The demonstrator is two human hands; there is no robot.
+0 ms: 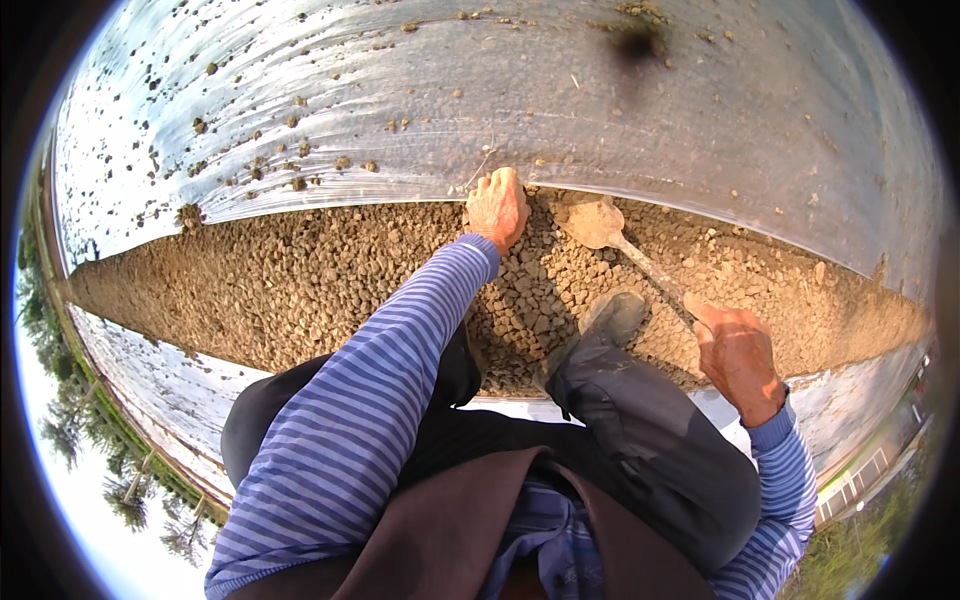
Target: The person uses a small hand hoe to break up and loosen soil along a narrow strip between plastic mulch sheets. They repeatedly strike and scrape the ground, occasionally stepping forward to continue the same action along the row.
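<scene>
My left hand [498, 208] is closed at the edge of a sheet of translucent plastic mulch film [450, 112], with its fingertips hidden from above. Fine creases in the film run sideways near that hand. In my right hand [739, 360] is the handle of a small hand trowel [594, 223], its rounded blade coated in dry soil. The blade lies against the cloddy soil [360, 277] just below the film's edge, to the right of my left hand. Past the fist, part of the trowel's handle is hidden.
My boot [619, 315] stands on the soil strip between my hands. Behind me runs a second film-covered bed [172, 382]. Soil crumbs [298, 182] dot the film ahead. Trees [67, 420] line the far left, and a pale structure [855, 484] stands at the lower right.
</scene>
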